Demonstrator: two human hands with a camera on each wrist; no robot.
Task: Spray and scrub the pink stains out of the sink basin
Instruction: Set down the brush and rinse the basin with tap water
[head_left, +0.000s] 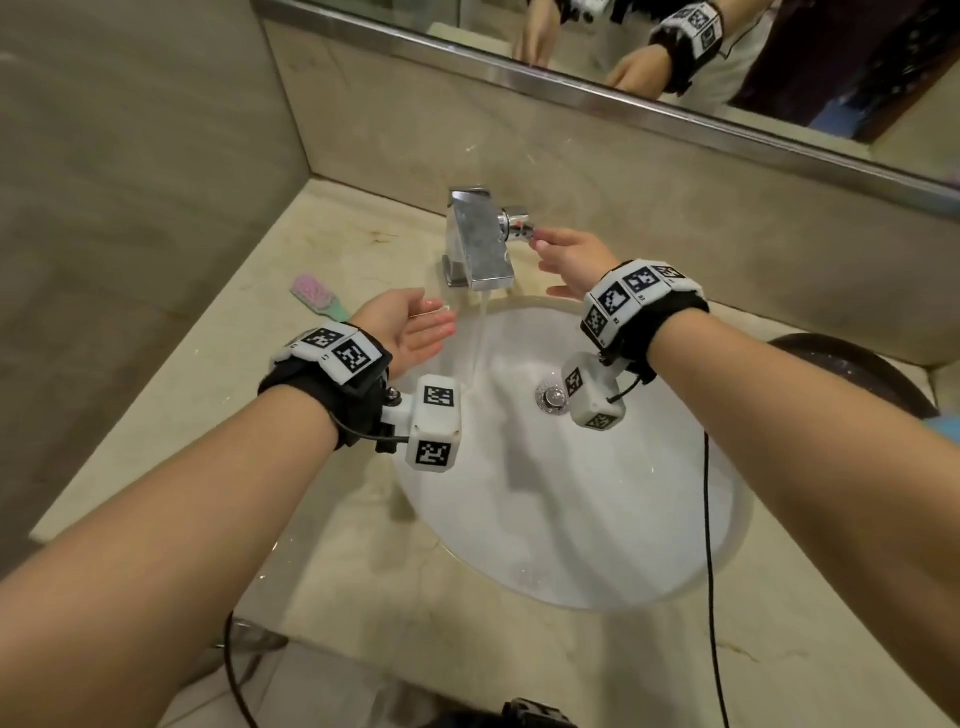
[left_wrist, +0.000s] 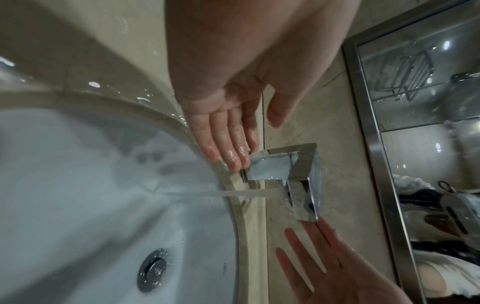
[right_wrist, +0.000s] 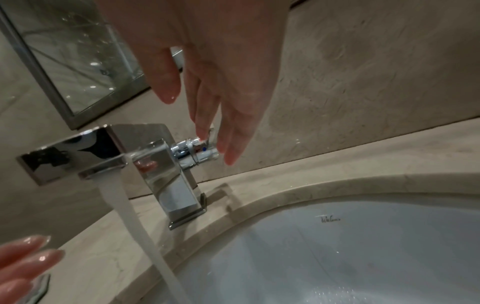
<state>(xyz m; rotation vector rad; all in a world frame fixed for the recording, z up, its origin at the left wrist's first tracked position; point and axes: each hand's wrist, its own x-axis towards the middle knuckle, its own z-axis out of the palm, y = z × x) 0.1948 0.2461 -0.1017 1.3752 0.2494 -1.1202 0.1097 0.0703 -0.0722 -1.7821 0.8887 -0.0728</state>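
A mirror (head_left: 675, 109) runs above the beige counter (head_left: 218, 395). The white sink basin (head_left: 597, 519) looks clean under running water (head_left: 480, 332) from the tap (head_left: 478, 239). The left hand (head_left: 415, 327) is flat and empty; the right hand (head_left: 569, 262), fingers straight, touches the tap's knob (head_left: 519, 223). A brush (head_left: 319, 297) lies far left.

Both forearms are left bare, no sleeve being visible on either. A black fabric wrist strap (head_left: 332, 410) is worn on the left arm, topped by a band of white blocks printed with black-and-white square fiducial markers (head_left: 340, 351). A white boxy camera housing (head_left: 434, 431) is carried beneath that strap — marker-printed on at least two faces, and joined by a small mount with a metal ball fitting. A thin black cable (head_left: 358, 435) is run from it. The same kit is worn on the right arm: black strap (head_left: 654, 332), white marker band (head_left: 631, 293), white housing (head_left: 592, 397) and a long black cable (head_left: 707, 545) (hanging down past the forearm). The fingertips (left_wrist: 232, 158) of the left hand (head_left: 415, 330) are seen wet and glistening.
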